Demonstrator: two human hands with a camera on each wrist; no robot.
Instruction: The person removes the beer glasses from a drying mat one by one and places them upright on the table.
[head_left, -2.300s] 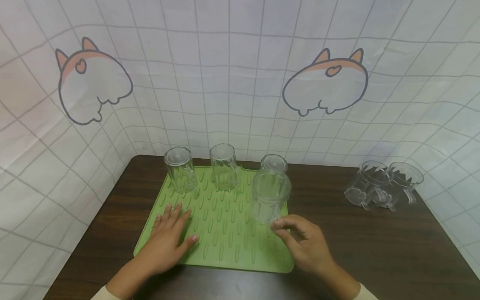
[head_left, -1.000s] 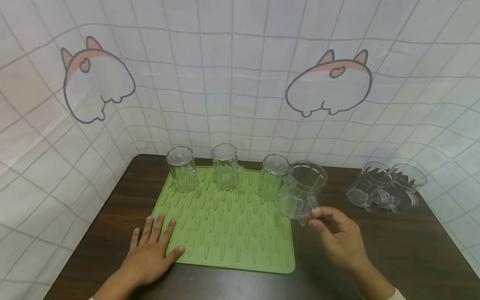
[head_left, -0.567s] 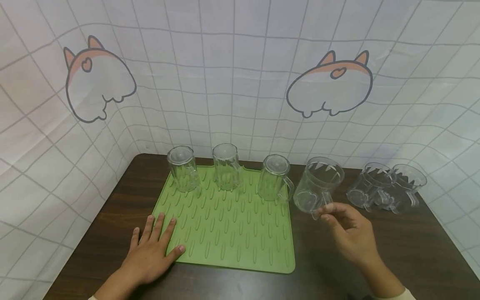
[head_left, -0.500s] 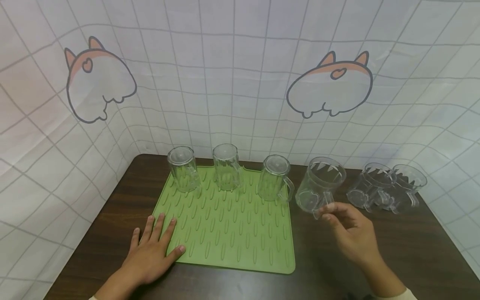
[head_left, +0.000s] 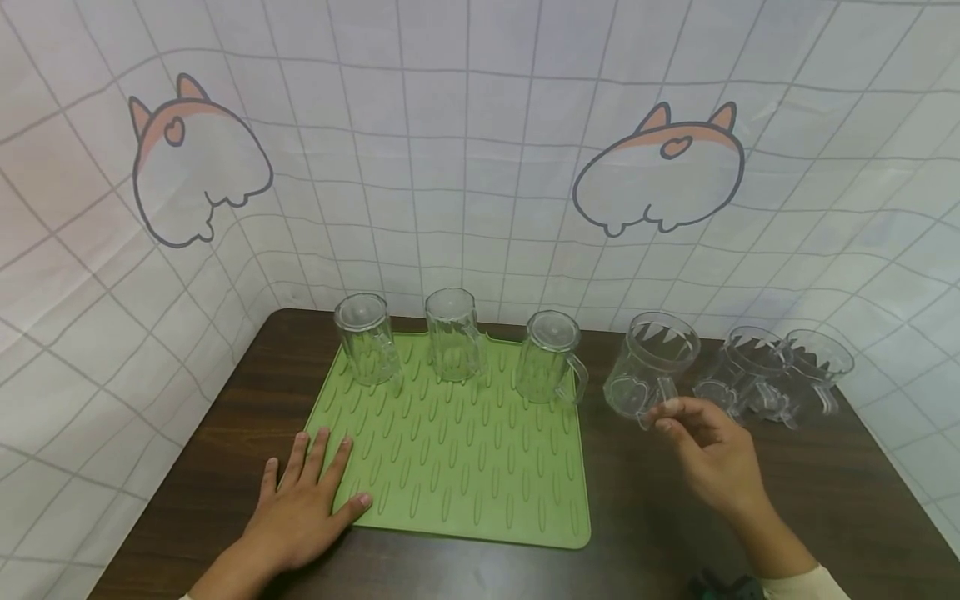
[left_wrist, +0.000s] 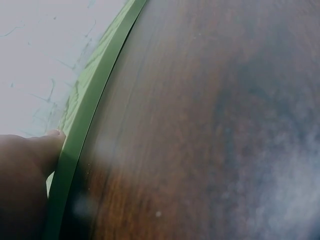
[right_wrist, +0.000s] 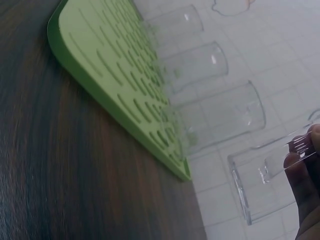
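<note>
Right hand (head_left: 711, 460) pinches the handle (head_left: 666, 391) of a clear, rim-up mug (head_left: 645, 379) ahead-left of it, toward the surface's (head_left: 637, 496) far edge.

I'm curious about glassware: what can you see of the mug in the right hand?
The mug is clear, like glass or hard plastic, with a wide, flared rim facing up and a side handle that the right hand pinches. It looks empty and is held roughly upright, right of the green mat, its base apparently lifted off the table.

Mug handle (head_left: 666, 388) partly behind fingers (head_left: 686, 407)
</note>
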